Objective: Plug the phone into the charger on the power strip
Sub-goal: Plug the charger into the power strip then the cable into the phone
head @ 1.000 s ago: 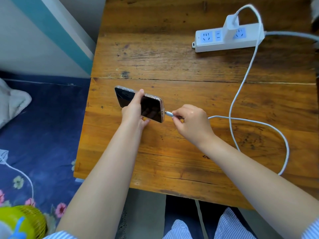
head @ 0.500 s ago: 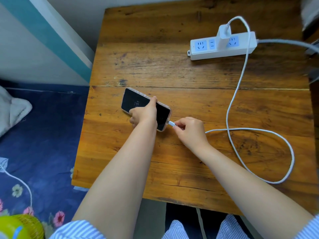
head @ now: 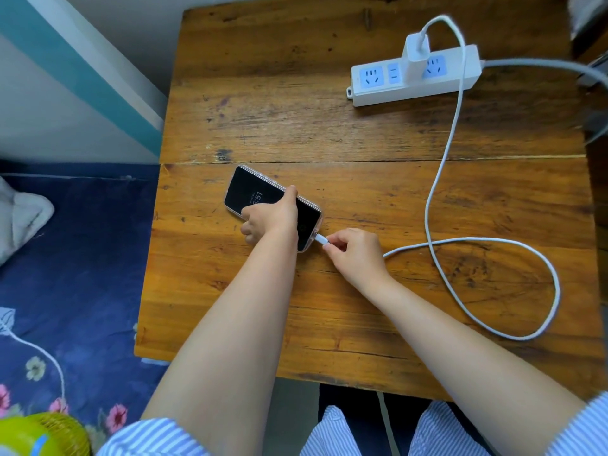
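Phone [head: 245, 191] in a clear case lies flat, screen up, on the wooden counter [head: 362, 139] near its left edge, the dark display showing clock digits. The left hand [head: 268, 217] reaches over it, its grip closed across the phone's width. The right hand [head: 357, 250] pinches the white cable plug [head: 320, 239] between thumb and fingertips, the plug seated at the port on the phone's near right end. From that hand the white cable [head: 444, 159] runs right, loops wide over the counter, and climbs to the white charger [head: 415, 57] standing in the white power strip [head: 411, 85] at the far right of the counter.
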